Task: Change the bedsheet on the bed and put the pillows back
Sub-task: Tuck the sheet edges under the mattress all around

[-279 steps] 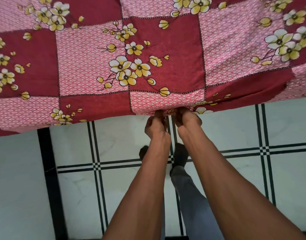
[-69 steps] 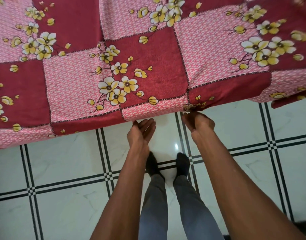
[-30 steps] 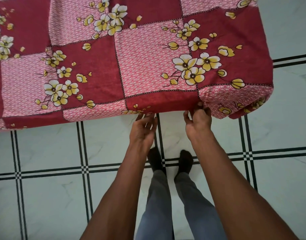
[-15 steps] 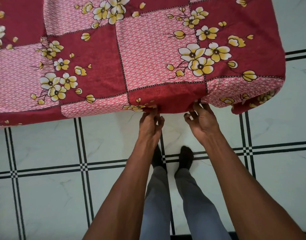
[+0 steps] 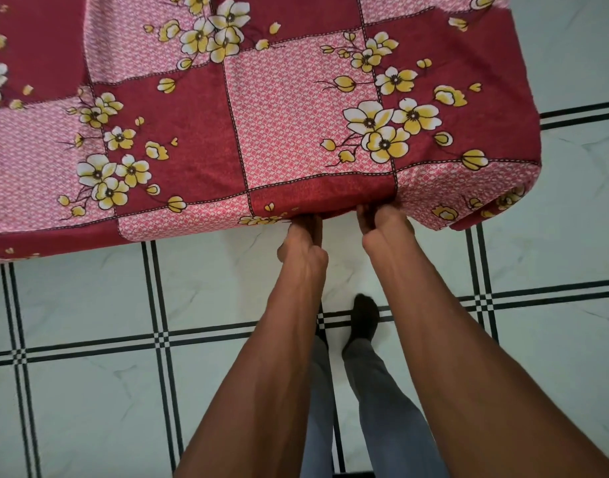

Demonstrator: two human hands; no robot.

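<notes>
Fingers [image 5: 310,224] of the left hand [image 5: 301,243] reach under the sheet [image 5: 279,108] hem at 12 o'clock; right hand [image 5: 382,224] fingers curl into it. The sheet covers the bed; no writing shows.

Both hands at the bedsheet's lower edge

The left hand [image 5: 305,241] and right hand [image 5: 382,224] reach side by side under the hanging hem of the sheet [image 5: 261,125] near the bed's right corner, fingertips hidden by cloth, above the tiled floor [image 5: 89,305].
</notes>
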